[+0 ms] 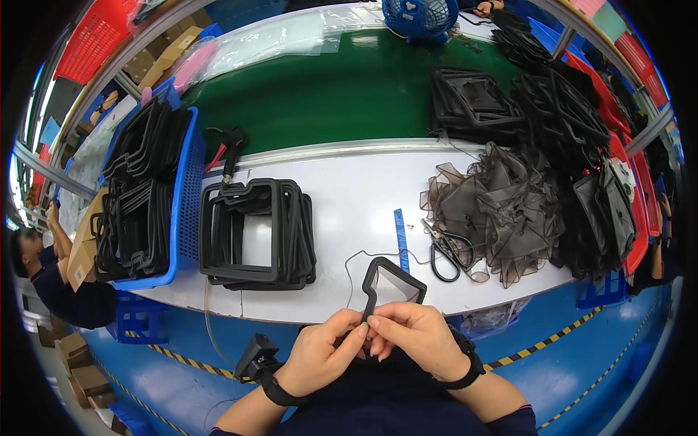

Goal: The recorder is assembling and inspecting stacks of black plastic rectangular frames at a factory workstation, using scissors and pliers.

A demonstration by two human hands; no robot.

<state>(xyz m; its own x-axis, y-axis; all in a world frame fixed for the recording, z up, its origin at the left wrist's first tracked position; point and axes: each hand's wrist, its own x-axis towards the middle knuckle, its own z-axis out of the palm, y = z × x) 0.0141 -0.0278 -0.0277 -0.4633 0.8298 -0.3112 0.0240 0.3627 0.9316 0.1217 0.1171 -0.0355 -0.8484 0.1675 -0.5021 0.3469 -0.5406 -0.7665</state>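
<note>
Both hands are at the near edge of the white table, pinching one side of a black foam-like frame (370, 283) with grey mesh inside it. My left hand (323, 354) has thumb and fingers closed on the frame's left edge. Right beside it, my right hand (416, 336) is closed on the same stretch, fingertips meeting the left ones. The frame's lower part is hidden behind the hands. A thin dark thread (349, 270) loops over the table by the frame. Just beyond lie black-handled scissors (452, 256) and a blue ruler-like strip (401, 236).
A stack of black frames (206, 236) stands left, beside a blue basket (187, 203) of more frames. Dark sheer mesh pieces (512, 211) heap up at right, near piled mesh-filled frames (476, 102). A green surface (327, 91) stretches behind, with a blue fan (420, 18).
</note>
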